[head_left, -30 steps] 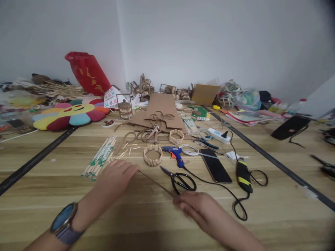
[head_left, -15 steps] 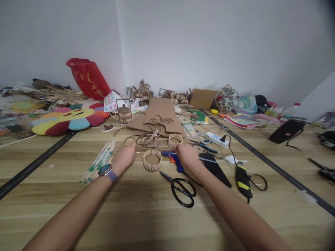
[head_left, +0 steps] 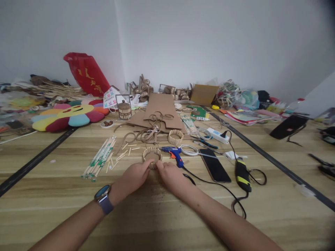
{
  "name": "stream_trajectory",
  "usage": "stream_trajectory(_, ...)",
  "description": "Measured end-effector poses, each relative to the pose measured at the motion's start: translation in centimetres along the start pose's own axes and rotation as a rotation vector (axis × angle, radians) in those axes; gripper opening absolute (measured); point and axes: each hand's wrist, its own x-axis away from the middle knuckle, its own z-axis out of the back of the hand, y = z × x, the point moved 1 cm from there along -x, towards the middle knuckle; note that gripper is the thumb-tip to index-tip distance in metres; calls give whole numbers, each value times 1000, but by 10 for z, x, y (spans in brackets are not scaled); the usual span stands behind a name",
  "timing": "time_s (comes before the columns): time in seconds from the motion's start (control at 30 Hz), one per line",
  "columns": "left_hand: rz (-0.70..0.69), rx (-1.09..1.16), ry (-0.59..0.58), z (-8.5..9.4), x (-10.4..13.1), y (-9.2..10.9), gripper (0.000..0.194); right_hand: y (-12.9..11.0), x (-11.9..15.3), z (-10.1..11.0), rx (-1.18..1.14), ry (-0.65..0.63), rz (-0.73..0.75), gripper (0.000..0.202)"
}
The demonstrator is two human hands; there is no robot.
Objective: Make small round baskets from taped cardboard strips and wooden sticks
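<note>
A ring of short wooden sticks [head_left: 152, 151] lies on the wooden table, in front of the glue gun. My left hand [head_left: 133, 178] pinches its near left edge with thumb and fingers. Right beside it, my right hand [head_left: 171, 176] grips the near right edge of the same ring. A second stick ring [head_left: 175, 138] stands farther back, touched by neither hand. The blue glue gun [head_left: 176, 153] rests just right of the held ring. Short cut sticks [head_left: 123, 155] are scattered to the left. My right forearm covers most of the black scissors.
Packaged sticks [head_left: 101, 158] lie left. A phone [head_left: 214, 165], a tape roll [head_left: 189, 150], a black and yellow tool [head_left: 243, 176] and cables lie right. Behind are brown strips [head_left: 150, 134], cardboard [head_left: 161, 108], a small lidded bucket [head_left: 125, 111] and a flower cushion [head_left: 75, 113].
Both hands have come together toward me and taken hold of the nearer ring. My right hand has left the farther ring, uncovering the phone and tape roll; the loose sticks now show.
</note>
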Motion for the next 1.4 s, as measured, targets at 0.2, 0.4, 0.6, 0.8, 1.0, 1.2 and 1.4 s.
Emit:
stream_trajectory(0.2, 79, 92, 15, 3, -10, -1, 33, 8, -14, -15, -120, 45, 26, 30)
stream_trajectory(0.4, 94, 175, 3, 4, -17, -4, 25, 8, -20, -12, -205, 77, 25, 43)
stream_trajectory(0.6, 125, 230, 6, 2, -23, -4, 17, 9, -29, -11, -244, 50, -28, 23)
stream_trajectory(0.8, 169, 274, 10, -3, -28, -7, 17, 10, -31, -8, -287, 31, -63, 19)
stream_trajectory(1.0, 188, 292, 4, -5, -30, -8, 19, 9, -34, -3, -311, 30, -107, 18)
stream_trajectory(1.2, 186, 301, 0, -5, -30, -8, 18, 10, -38, -2, -319, 30, -124, 19)
stream_trajectory(1.4, 194, 286, 10, -4, -29, -6, 18, 13, -42, -6, -320, 47, -121, 19)
